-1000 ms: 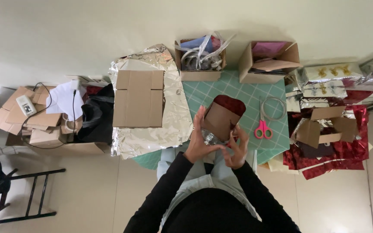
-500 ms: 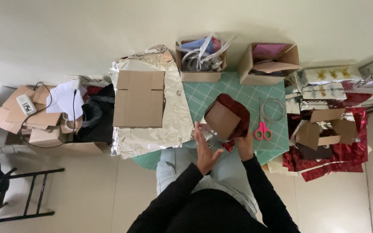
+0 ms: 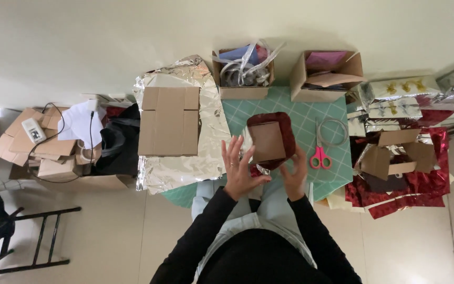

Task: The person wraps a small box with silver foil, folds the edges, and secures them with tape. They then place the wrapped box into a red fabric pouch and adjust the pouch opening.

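A small brown cardboard box [image 3: 267, 141] stands on a sheet of dark red shiny paper [image 3: 285, 131] on the green cutting mat [image 3: 300, 115]. My left hand [image 3: 237, 169] is spread open at the box's near left side, fingers apart, touching the paper edge. My right hand [image 3: 295, 176] presses against the near right corner of the box and red paper. Pink-handled scissors [image 3: 319, 155] lie just right of my right hand.
A flat cardboard box [image 3: 170, 128] lies on crumpled silver foil [image 3: 185, 168] to the left. Two open cartons [image 3: 243, 73] [image 3: 327, 73] stand at the mat's far edge. Red and silver wrapping and an open box [image 3: 390, 155] pile at right; cardboard scraps [image 3: 38, 152] and a chair [image 3: 22, 247] at left.
The small box and red paper moved from my lap out onto the mat. My hands followed it forward, and the left hand has opened.
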